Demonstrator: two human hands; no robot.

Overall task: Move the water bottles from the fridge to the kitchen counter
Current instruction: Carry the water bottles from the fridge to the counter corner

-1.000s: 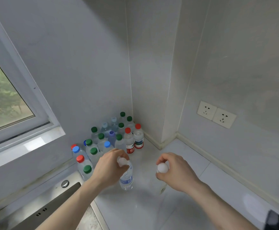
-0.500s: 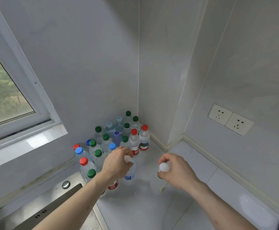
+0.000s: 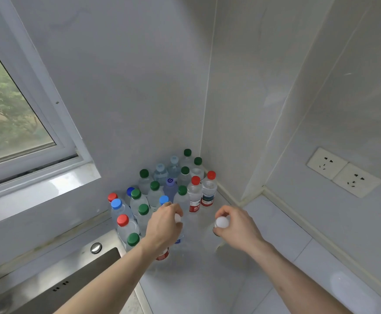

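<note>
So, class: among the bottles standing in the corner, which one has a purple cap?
The purple-capped bottle in the middle of the cluster, its cap marked with a pale swirl. Every other cap there is green, red, blue or clear.

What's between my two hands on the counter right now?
Only bare counter shows between the left hand and right hand in the head view. Each grips a white-capped bottle by its top.

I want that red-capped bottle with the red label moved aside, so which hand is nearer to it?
Left. The left hand is just below-left of the red-label bottle; the right hand is farther off to its lower right.
</note>
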